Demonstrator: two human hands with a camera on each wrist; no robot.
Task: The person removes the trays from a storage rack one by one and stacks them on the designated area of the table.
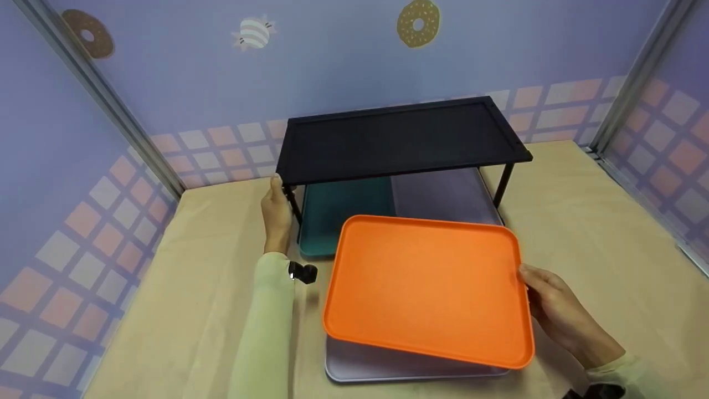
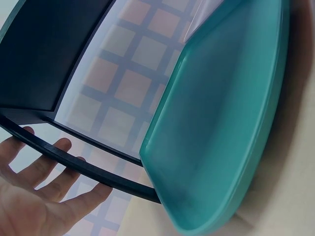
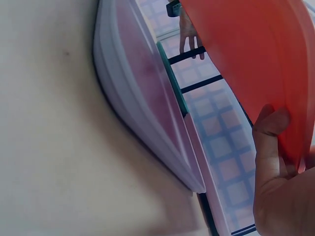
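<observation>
My right hand (image 1: 562,310) grips the orange tray (image 1: 426,288) by its right edge. The tray is raised, slightly tilted, above a lavender tray (image 1: 410,363) lying on the table. At the left corner of a black rack (image 1: 399,141), my left hand (image 1: 277,216) holds the frame, thumb at the top edge. In the left wrist view its fingers (image 2: 59,184) reach around the rack's black leg (image 2: 123,184). Under the rack a teal tray (image 1: 349,205) lies on the left and another lavender tray (image 1: 443,194) on the right. The orange tray hides their front part.
The table carries a beige cloth (image 1: 194,310). A patterned back wall (image 1: 332,61) stands close behind the rack, with side walls joined by metal posts (image 1: 105,102). In the right wrist view, the near lavender tray (image 3: 118,73) shows layered rims.
</observation>
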